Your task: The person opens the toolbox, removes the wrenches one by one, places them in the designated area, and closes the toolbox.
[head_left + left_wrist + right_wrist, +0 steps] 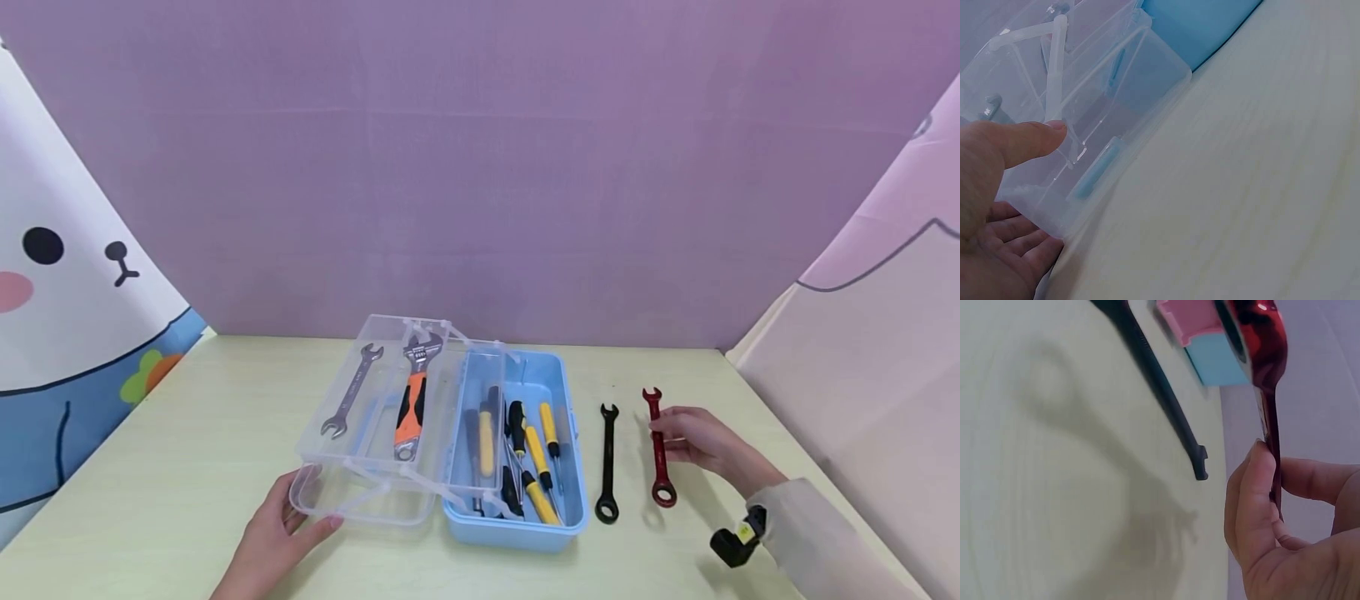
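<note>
My right hand [693, 442] pinches a red combination wrench [658, 450] by its shaft. It hangs above the table, ring end towards me, its shadow [1104, 440] below. To its left lies a black combination wrench [608, 467]. With thumb in front and fingers beneath, my left hand [273, 537] grips the corner of the toolbox's clear lid [420, 514], folded out to the left. The clear tray [307, 446] above the lid carries a silver wrench [352, 392] and an orange-handled adjustable wrench [413, 400]. Several yellow-and-black screwdrivers [536, 454] lie in the blue toolbox [517, 537].
White hinge arms [420, 479] link the tray and the lid to the box. A purple backdrop [480, 183] closes off the table's far edge. Printed cloth [82, 275] stands on the left, and a pale panel [885, 350] on the right.
</note>
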{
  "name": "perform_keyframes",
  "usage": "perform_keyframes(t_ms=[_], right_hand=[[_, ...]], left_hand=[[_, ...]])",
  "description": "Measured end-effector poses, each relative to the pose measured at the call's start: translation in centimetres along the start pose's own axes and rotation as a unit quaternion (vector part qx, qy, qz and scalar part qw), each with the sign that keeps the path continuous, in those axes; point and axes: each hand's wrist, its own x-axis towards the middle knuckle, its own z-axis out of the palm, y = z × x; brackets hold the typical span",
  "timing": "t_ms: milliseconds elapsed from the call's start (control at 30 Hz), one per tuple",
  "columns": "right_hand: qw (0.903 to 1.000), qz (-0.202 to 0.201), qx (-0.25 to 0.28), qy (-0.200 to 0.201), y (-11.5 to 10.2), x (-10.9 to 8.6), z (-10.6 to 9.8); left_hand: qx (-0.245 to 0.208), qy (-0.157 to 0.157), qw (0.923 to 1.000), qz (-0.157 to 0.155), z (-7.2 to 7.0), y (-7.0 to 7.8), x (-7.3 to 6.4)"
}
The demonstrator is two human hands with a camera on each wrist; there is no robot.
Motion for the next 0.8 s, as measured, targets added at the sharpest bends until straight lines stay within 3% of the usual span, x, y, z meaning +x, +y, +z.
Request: perform_keyframes(t_ms=[367, 800], right_hand=[[0.9991, 0.007, -0.038, 0.015, 1.3, 0.3, 0.0], [0.9988, 0.009, -0.047, 0.010, 2.2, 0.5, 0.2]], left_hand=[[0.003, -0.003, 1.0000, -0.008, 0.1, -0.2, 0.1], [0.007, 0.000, 0.9999, -0.009, 0.0, -0.2, 0.2]])
